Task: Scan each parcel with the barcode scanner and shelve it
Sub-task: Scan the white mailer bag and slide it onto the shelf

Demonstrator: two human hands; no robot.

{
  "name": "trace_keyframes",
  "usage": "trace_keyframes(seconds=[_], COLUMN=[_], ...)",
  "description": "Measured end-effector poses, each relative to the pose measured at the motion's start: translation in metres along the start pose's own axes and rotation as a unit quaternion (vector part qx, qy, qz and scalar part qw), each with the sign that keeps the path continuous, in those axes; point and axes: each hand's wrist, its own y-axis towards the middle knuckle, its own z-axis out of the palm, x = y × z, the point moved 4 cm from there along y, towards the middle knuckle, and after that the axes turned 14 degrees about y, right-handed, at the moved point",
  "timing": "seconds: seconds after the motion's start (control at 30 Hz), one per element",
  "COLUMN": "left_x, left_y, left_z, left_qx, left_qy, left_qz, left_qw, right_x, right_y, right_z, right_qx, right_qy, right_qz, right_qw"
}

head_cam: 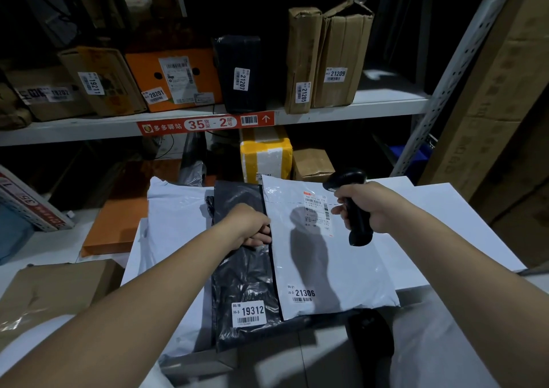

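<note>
A white poly parcel (326, 262) labelled 21306 lies in the middle, overlapping a black poly parcel (243, 283) labelled 19312. My left hand (248, 225) grips the white parcel's left edge, fingers tucked under it over the black one. My right hand (364, 206) holds a black barcode scanner (355, 206), its head just above the white parcel's shipping label (319, 212). Another white bag (175, 218) lies to the left under the black parcel.
A shelf (356, 108) tagged 35-2 carries several labelled boxes and a black parcel (239, 72). Below it stand a yellow-taped box (264, 157) and a brown box (312, 164). An orange flat box (118, 227) and a cardboard box (53, 292) lie left. Tall cartons (499, 105) stand right.
</note>
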Motion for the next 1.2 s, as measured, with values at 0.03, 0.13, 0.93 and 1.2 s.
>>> trace_keyframes(seconds=[0.03,0.13,0.93,1.2], left_x=[0.002,0.004,-0.021,-0.028], left_y=[-0.001,-0.002,-0.027,-0.048], left_z=[0.004,0.013,-0.049,-0.103], left_qx=[-0.002,-0.046,-0.031,-0.047], left_qy=[0.013,0.109,-0.262,-0.335], left_qz=[-0.002,0.003,0.147,0.202], left_qw=[1.000,0.993,0.953,0.919], right_x=[0.000,0.000,-0.014,-0.027], right_y=[0.001,0.001,-0.003,-0.004], right_z=[0.000,0.001,0.002,0.023], right_qx=[0.000,0.004,-0.025,0.013], right_qy=[0.000,-0.011,-0.023,0.085], right_qz=[-0.001,-0.005,-0.065,-0.036], right_qw=[1.000,1.000,0.997,0.996])
